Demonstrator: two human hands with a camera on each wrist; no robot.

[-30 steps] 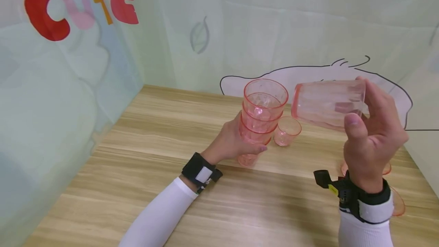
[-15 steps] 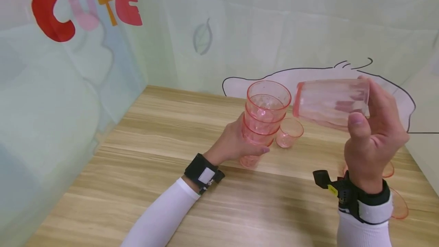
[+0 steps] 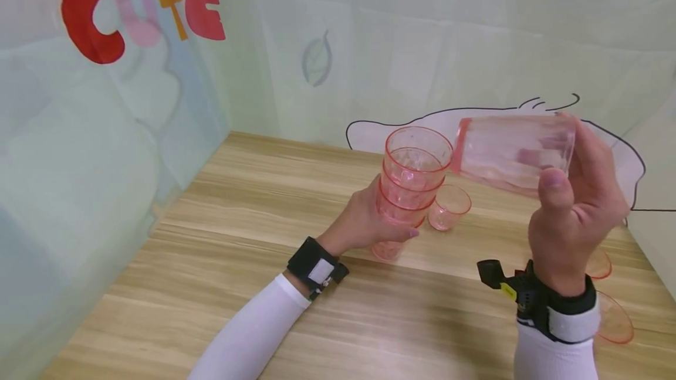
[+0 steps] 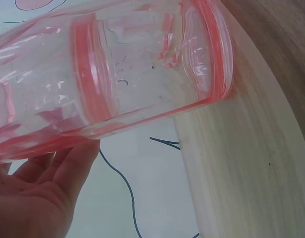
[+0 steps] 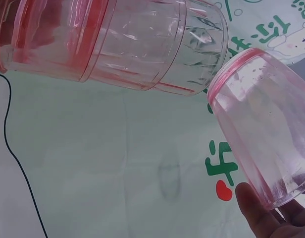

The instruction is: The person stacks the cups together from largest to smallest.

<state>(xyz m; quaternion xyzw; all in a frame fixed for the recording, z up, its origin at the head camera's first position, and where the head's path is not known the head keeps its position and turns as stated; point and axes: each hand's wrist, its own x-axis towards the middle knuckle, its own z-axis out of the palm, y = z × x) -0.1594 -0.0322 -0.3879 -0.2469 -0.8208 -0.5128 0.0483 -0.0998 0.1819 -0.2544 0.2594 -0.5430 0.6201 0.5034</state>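
Note:
My left hand grips a stack of three nested clear pink cups around its lower part, holding it just above the wooden table. My right hand holds a single pink cup on its side in the air, pinched at its base between thumb and fingers, with its rim beside the stack's top rim. The left wrist view shows the stack close up, resting on my fingers. In the right wrist view the single cup sits next to the base of the stack.
A small pink cup stands on the table just right of the stack. More pink cups lie near the table's right edge, partly behind my right wrist. Pale printed cloth walls close in the table at the back and left.
My right hand has lifted its cup slightly and brought its rim closer to the top of the stack. The left hand keeps its grip on the stack.

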